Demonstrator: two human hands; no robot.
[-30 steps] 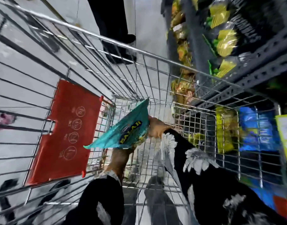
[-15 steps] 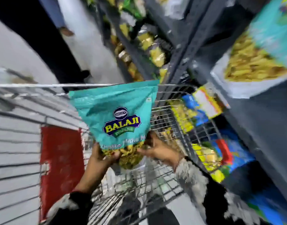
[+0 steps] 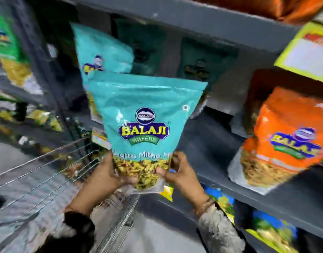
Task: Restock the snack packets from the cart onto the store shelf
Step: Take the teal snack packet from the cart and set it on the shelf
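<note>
Head view is showing the left hand [image 3: 109,177] and right hand [image 3: 180,173] gripping the teal snack packet [image 3: 144,123] by its bottom corners, holding it upright above the cart [image 3: 53,172], label outward, likely for standing on the shelf [image 3: 208,141] beside a matching packet [image 3: 102,50].

Retail shop aisle: grey metal shelving [image 3: 208,21] stocked with branded snack packets [image 3: 283,141], wire shopping cart [image 3: 53,172] alongside.

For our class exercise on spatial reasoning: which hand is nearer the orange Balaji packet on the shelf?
Right. The right hand is nearer the orange Balaji packet; the left hand is beyond it.
</note>
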